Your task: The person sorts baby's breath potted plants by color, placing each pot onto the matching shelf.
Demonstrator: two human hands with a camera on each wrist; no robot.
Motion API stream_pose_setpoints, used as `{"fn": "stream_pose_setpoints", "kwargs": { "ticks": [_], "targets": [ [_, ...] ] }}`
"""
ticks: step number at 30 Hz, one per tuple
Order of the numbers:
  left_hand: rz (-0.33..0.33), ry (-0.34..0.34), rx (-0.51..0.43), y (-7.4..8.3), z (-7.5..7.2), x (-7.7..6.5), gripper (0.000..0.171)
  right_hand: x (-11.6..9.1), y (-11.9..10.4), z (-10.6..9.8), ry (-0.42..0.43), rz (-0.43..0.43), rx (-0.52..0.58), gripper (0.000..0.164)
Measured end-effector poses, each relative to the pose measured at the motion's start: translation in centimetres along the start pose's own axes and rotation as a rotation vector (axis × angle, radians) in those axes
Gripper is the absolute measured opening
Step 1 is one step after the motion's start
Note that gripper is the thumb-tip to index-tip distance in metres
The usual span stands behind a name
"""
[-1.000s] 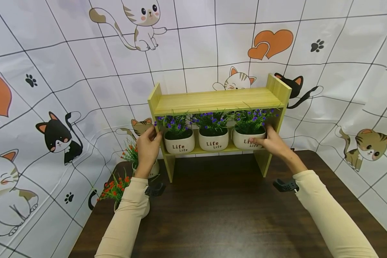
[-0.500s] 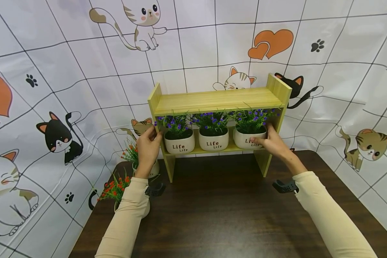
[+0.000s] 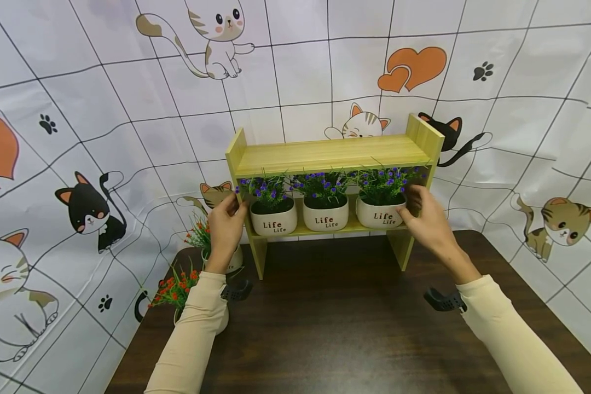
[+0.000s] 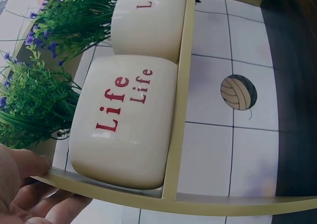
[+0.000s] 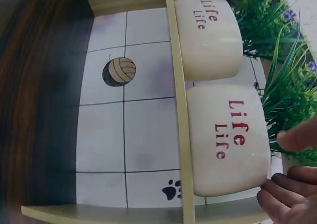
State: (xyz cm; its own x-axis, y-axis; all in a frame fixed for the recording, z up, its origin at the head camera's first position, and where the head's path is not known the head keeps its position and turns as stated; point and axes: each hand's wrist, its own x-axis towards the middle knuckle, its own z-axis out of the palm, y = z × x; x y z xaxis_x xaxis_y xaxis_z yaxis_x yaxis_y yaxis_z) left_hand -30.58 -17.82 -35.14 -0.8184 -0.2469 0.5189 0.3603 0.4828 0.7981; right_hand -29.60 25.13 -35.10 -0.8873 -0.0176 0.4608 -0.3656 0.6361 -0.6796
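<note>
A light wooden two-tier shelf (image 3: 325,153) stands on the table, with three white "Life" flower pots in a row on its lower board. They are the left pot (image 3: 271,223), the middle pot (image 3: 325,220) and the right pot (image 3: 376,214), all holding purple flowers. My left hand (image 3: 225,230) grips the shelf's left side panel (image 4: 124,196), thumb inside and fingers outside. My right hand (image 3: 432,227) is beside the right pot, fingers spread and thumb apart from them. In the right wrist view its fingertips (image 5: 270,192) are close to the pot's side; whether they touch it I cannot tell.
Two pots with orange-red flowers, a rear one (image 3: 235,260) and a front one (image 3: 221,323), stand on the table's left, partly behind the left arm. The dark wooden table (image 3: 325,328) backs onto a cat-patterned wall covering (image 3: 300,71).
The right hand, earlier holding the right pot with its thumb on the front, has let go and drawn back to the right. The left hand stays on the side panel.
</note>
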Motion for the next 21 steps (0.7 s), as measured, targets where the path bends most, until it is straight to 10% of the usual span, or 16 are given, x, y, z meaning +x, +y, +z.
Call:
{"fn": "stream_pose_setpoints", "kwargs": {
  "ticks": [10, 21],
  "targets": [
    [0.009, 0.005, -0.007, 0.0, 0.0, 0.0, 0.03, -0.7, 0.8, -0.7, 0.429, -0.112, -0.019, 0.02],
    [0.007, 0.005, -0.025, -0.1, 0.1, 0.0, 0.034, 0.0, 2.4, -0.8, 0.258, -0.004, -0.113, 0.042]
  ]
}}
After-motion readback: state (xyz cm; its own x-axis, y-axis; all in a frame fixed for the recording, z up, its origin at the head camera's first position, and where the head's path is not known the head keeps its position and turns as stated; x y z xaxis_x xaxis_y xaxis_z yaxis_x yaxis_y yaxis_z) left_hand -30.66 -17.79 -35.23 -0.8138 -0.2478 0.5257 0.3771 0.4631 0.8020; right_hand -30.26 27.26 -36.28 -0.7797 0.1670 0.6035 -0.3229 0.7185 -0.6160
